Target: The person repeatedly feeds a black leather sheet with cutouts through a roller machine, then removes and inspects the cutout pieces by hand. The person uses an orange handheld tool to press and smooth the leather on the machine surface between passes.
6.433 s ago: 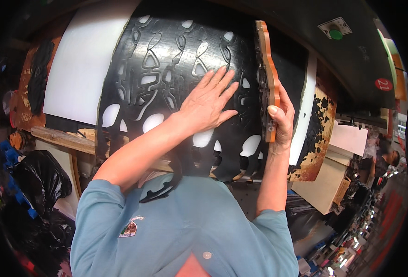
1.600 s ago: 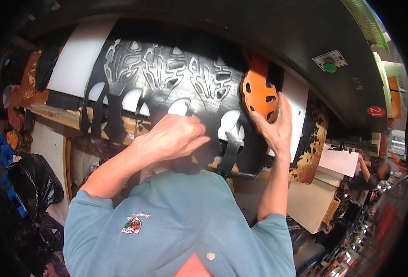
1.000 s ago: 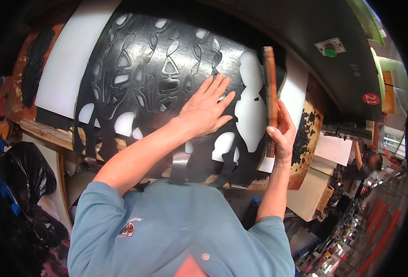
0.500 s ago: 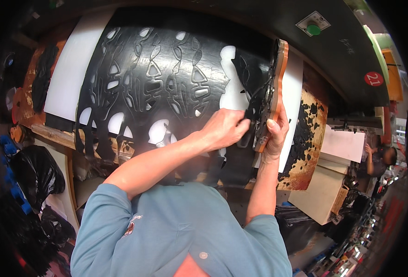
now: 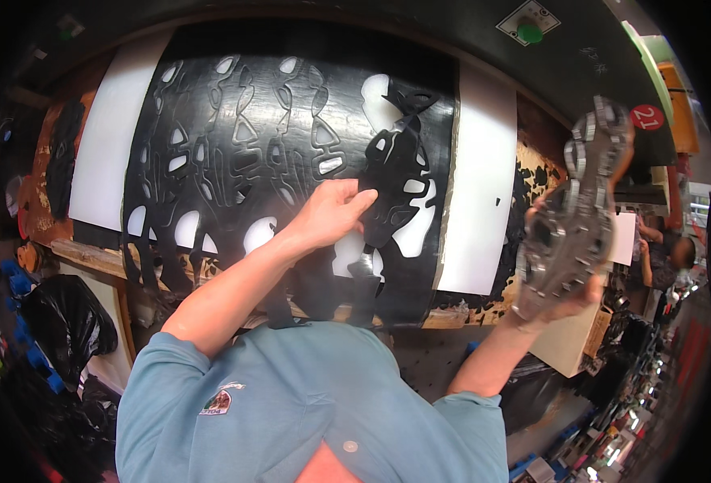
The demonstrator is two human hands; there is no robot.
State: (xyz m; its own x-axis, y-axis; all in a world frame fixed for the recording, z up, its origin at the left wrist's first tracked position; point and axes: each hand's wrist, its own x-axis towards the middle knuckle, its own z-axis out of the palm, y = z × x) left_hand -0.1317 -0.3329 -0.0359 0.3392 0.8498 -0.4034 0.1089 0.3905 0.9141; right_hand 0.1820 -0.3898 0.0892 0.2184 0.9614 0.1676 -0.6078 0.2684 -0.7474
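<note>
A large black sheet (image 5: 234, 161) full of cut-out holes lies on a white board (image 5: 484, 177) in front of me. My left hand (image 5: 327, 213) pinches a black cut-out piece (image 5: 395, 173) with several small openings, holding it just above the sheet's right part. Off to the right, clear of the sheet, my right hand (image 5: 560, 302) grips a cutting die (image 5: 577, 209) from below. The die's grey metal blade side faces me, and an orange edge shows at its top.
A brown scrap sheet with ragged holes (image 5: 532, 185) lies right of the white board. Black bags (image 5: 57, 322) hang at lower left below a wooden bench edge (image 5: 90, 258). Another person (image 5: 677, 249) stands at far right. A white box with a green button (image 5: 530, 20) is overhead.
My right hand has swung the die off the sheet and out to the right, blade side now showing. My left hand has gone from pressing on the sheet to lifting a cut piece.
</note>
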